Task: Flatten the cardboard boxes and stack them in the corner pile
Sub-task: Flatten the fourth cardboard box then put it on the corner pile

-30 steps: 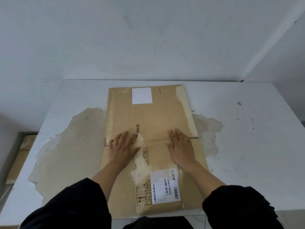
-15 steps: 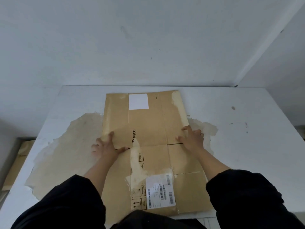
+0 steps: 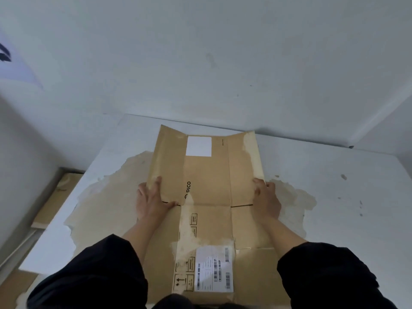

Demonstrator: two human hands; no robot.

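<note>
- Nearest me: black sleeves (image 3: 95,275) at frame bottom, both forearms reaching fwd over the worktop (image 3: 334,186).
- Flattened cardboard box (image 3: 207,197) lies lengthwise on the white worktop, centre. Near end carries a shipping label (image 3: 214,272) w/ barcodes, plus handling marks just left of it.
- Left hand (image 3: 151,201): grip holding the box's left edge at mid-length, thumb on top, fingers curled round the edge.
- Right hand (image 3: 266,197): grip holding the right edge at the same level, fingers wrapped over the edge.
- Beyond the hands both side panels tilt up, so the far half forms a shallow trough; blank white label (image 3: 198,146) near the far end.
- Brown worn patch (image 3: 107,201) on the worktop spreads out both sides of the box.
- Far left, below worktop level: more flat cardboard (image 3: 55,199) by the wall.
</note>
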